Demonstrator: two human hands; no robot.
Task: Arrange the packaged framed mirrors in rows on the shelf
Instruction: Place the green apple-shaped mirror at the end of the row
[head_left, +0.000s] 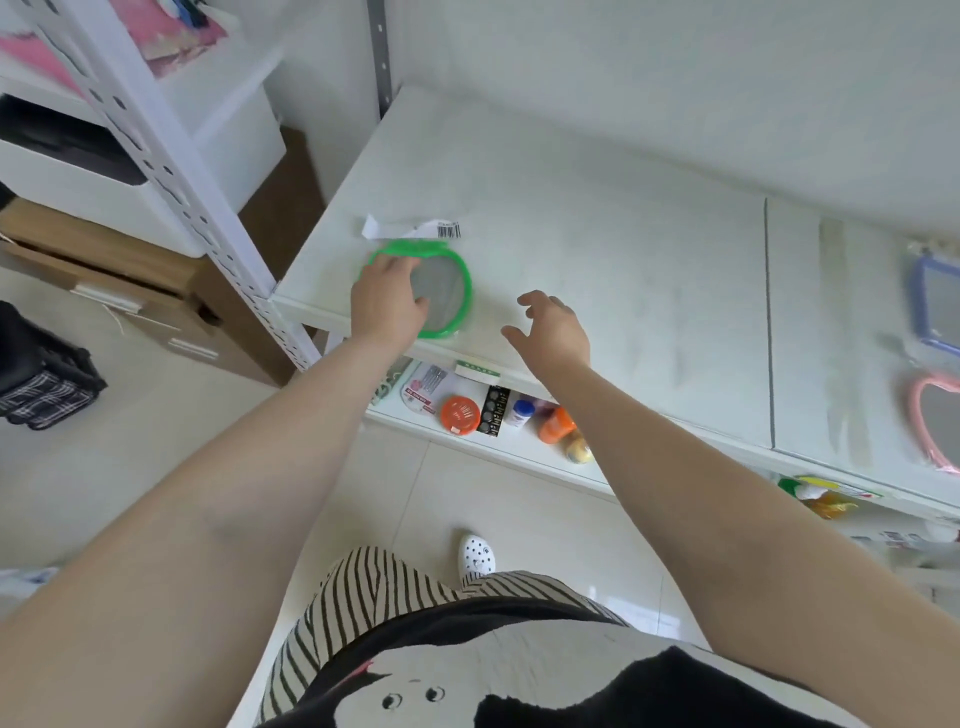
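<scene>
The green-framed mirror (441, 291) lay flat in its clear wrapper near the front left corner of the white shelf (623, 249), with its paper header and barcode tag (410, 227) pointing toward the back wall. The left hand (387, 301) rested directly on top of the left part of this mirror, fingers bent loosely over the frame; whether it pressed or gripped, I cannot tell. The right hand (553, 327) hovered just to the right of the mirror, apart from it, with fingers spread and curled and holding nothing. So the mirror was under the left hand, which was clearly the nearer one, and its long axis ran from front to back of the shelf.

Two more packaged mirrors, a blue-framed one (937, 301) and a pink-framed one (935, 421), lay well apart at the far right edge of the shelf. Between them and the green one the shelf surface was bare, so I judge that the row was only just started.

Below, a lower shelf (467, 441) carried small items. The floor was of pale tiles, and cardboard boxes (104, 260) stood at the left.
</scene>
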